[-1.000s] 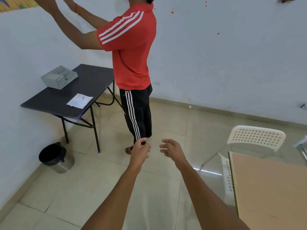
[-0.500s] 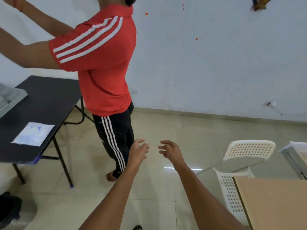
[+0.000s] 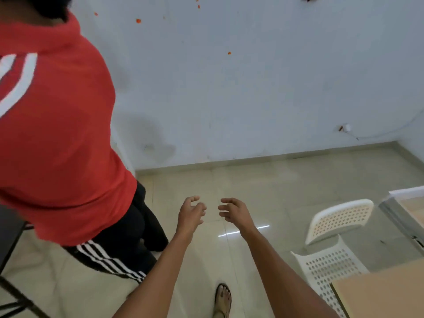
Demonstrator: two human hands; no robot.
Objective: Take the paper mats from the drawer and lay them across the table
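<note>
My left hand [image 3: 191, 214] and my right hand [image 3: 234, 210] are stretched out in front of me over the tiled floor, a short gap between them. Their fingers are loosely curled and neither holds anything. A light wooden table [image 3: 380, 294] shows its corner at the lower right. No paper mats and no drawer are in view now.
A person in a red shirt [image 3: 52, 134] and black striped trousers stands close on my left. Part of a black folding table [image 3: 9, 228] is at the left edge. Two white perforated chairs [image 3: 339, 219] stand by the wooden table. A grey-framed object [image 3: 403, 212] is at the right edge.
My view has swung to the right and closer to the person; the black table with its paper sheet and grey box has slid out of view. Both hands stay empty and have opened slightly.
</note>
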